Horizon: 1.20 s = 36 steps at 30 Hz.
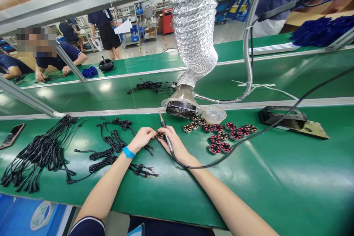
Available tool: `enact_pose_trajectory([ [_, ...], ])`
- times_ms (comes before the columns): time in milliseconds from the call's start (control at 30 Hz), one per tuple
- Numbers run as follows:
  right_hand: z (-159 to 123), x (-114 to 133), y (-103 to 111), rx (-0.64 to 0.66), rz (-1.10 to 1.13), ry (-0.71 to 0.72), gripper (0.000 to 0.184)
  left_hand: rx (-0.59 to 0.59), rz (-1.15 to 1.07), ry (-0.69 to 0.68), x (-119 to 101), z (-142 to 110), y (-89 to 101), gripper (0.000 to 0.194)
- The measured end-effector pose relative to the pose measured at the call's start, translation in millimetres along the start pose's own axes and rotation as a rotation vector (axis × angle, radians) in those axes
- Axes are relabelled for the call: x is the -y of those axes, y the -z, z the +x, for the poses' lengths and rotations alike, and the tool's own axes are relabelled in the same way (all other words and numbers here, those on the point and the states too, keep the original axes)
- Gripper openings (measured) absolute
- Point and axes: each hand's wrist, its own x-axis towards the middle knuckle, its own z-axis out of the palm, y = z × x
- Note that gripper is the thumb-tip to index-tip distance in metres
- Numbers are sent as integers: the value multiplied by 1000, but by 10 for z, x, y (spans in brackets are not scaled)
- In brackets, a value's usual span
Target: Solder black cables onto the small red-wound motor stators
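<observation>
My right hand (177,145) is closed around a soldering iron (168,143), its tip pointing up and away from me. Between both hands, just above the green bench, is a small round motor stator (159,135) with dark windings. The fingers of my left hand (143,138) pinch at its left edge, and my right fingertips touch its other side. Whether a wire is in the left pinch is too small to tell. Right of my hands lie several more stators (220,136) with red or copper windings. Coiled black cables (110,147) with bare coloured ends lie left of and under my left wrist.
A fume extractor (181,105) with a foil duct hangs just beyond my hands. Beside it stands a round tub (214,114). A soldering iron stand (293,121) sits at right, a heap of black cables (44,151) and a phone (12,135) at left. The iron's cord crosses my right forearm.
</observation>
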Motion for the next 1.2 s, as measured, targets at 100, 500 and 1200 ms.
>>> enact_pose_trajectory([
  [100, 2, -1, -1, 3, 2, -1, 36, -45, 43, -24, -28, -45, 41, 31],
  [500, 1, 23, 20, 30, 5, -3, 35, 95, 128, -80, 60, -66, 72, 29],
  [1200, -5, -60, -16, -3, 26, -15, 31, 290, 460, -433, 123, -345, 406, 20],
])
